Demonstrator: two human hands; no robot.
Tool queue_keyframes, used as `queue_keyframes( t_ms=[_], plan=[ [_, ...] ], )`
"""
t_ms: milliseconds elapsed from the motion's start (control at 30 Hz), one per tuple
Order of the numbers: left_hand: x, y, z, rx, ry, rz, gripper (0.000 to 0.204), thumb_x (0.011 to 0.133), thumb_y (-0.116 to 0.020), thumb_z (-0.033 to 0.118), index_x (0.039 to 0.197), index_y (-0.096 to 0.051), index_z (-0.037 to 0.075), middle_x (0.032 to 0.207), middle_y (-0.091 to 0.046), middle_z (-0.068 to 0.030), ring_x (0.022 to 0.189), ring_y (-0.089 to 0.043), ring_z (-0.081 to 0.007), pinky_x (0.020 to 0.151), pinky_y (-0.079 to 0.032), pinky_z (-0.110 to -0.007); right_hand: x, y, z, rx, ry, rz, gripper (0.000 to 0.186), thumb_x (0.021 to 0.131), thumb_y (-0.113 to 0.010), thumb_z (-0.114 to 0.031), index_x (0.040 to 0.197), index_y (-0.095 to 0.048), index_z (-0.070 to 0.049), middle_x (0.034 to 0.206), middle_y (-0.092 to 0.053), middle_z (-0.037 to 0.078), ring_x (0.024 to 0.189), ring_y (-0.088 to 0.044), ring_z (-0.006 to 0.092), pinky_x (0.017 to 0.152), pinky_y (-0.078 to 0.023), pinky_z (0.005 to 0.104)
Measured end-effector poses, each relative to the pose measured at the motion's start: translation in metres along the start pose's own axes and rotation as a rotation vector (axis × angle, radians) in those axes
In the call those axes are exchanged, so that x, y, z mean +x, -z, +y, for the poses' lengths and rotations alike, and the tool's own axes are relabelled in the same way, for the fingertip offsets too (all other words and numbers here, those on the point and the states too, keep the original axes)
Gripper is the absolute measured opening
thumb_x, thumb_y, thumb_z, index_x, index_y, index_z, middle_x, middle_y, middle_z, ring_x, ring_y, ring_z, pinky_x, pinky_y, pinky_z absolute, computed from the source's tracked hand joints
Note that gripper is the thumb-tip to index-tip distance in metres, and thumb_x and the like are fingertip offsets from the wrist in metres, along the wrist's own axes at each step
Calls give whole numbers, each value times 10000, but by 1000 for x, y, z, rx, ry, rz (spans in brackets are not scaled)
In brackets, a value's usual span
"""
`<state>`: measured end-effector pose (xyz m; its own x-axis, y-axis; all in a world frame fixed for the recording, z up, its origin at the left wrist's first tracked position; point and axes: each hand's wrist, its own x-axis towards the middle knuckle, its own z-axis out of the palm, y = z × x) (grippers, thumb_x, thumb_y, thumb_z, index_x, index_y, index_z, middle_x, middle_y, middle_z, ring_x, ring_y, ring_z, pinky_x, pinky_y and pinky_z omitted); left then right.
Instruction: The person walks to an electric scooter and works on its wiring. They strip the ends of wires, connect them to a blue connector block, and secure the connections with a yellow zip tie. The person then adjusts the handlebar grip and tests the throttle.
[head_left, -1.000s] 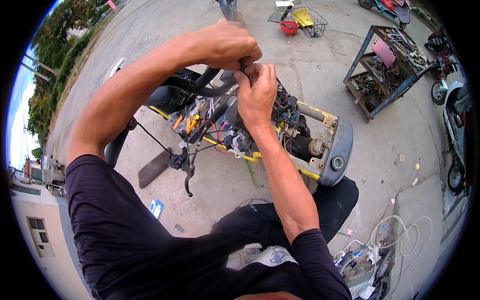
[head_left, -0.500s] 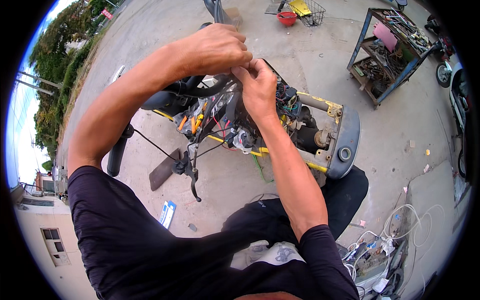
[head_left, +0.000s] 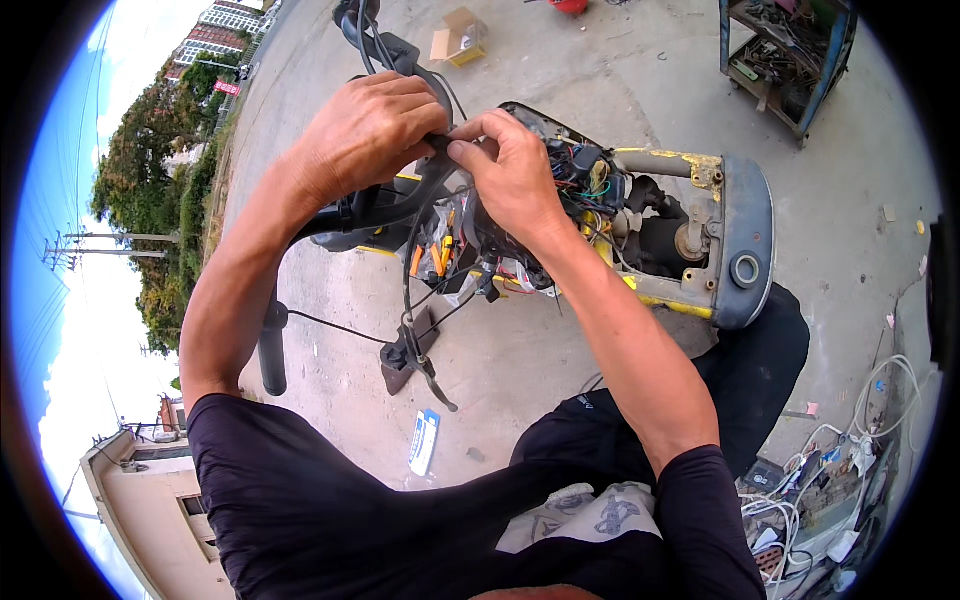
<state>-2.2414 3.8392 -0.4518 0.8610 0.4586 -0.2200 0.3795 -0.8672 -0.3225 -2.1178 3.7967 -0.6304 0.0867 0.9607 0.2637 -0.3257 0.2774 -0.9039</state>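
Both of my hands meet over the black handlebar (head_left: 385, 212) of a partly stripped scooter. My left hand (head_left: 372, 132) is closed, its fingers bent round a small dark piece at the bar. My right hand (head_left: 508, 172) pinches at the same spot with thumb and forefinger, almost touching the left. What they grip is mostly hidden by the fingers. A black brake lever (head_left: 428, 378) hangs loose on its cable below the bar. Orange-handled tools (head_left: 438, 258) lie in the scooter's body, beside exposed wiring (head_left: 588, 172). The yellow frame (head_left: 672, 300) runs right to a grey tail piece (head_left: 748, 240).
A black hand grip (head_left: 272, 350) sticks out at left. On the concrete lie a blue-and-white packet (head_left: 424, 440) and an open cardboard box (head_left: 462, 38). A metal tool rack (head_left: 812, 92) stands far right. Tangled white cables (head_left: 790, 520) heap up at lower right.
My view has shifted, so the scooter sits farther right and the cardboard box now shows. My hands have moved left along the scooter, the left one lower than before, both still closed together.
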Motion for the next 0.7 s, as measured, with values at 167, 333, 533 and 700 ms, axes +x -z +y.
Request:
queue_keyframes(
  t_ms=[167, 333, 533, 700],
  plan=[
    [4, 2, 2, 15, -29, 23, 331, 710, -846, 100, 967, -640, 64, 992, -701, -63, 1021, -688, -300, 888, -558, -415, 1, 3, -1, 32, -17, -13, 147, 888, -751, -95, 998, -739, 2, 950, -695, 130, 728, -641, 221, 724, -515, 366],
    [6, 2, 6, 20, -51, 86, 331, 719, -852, 107, 983, -656, 67, 1017, -692, -52, 1017, -688, -292, 862, -564, -404, 5, 8, 2, 80, -51, -79, 192, 907, -739, -150, 1020, -746, 5, 966, -733, 150, 816, -700, 259, 771, -541, 372],
    [5, 10, 18, 20, 41, 81, 323, 724, -855, 78, 994, -677, 78, 1095, -670, -56, 1003, -690, -289, 814, -566, -398, 3, 4, 4, 62, 28, -41, 213, 919, -727, -183, 1057, -769, -26, 979, -730, 154, 889, -713, 324, 804, -552, 410],
    [4, -2, 33, 3, 201, 112, 269, 738, -817, 42, 960, -666, 65, 1077, -638, -66, 1020, -670, -285, 867, -564, -402, 1, 4, 9, 80, 8, -28, 203, 918, -723, -190, 1063, -802, -71, 963, -713, 142, 883, -703, 328, 800, -550, 414]
  ],
)
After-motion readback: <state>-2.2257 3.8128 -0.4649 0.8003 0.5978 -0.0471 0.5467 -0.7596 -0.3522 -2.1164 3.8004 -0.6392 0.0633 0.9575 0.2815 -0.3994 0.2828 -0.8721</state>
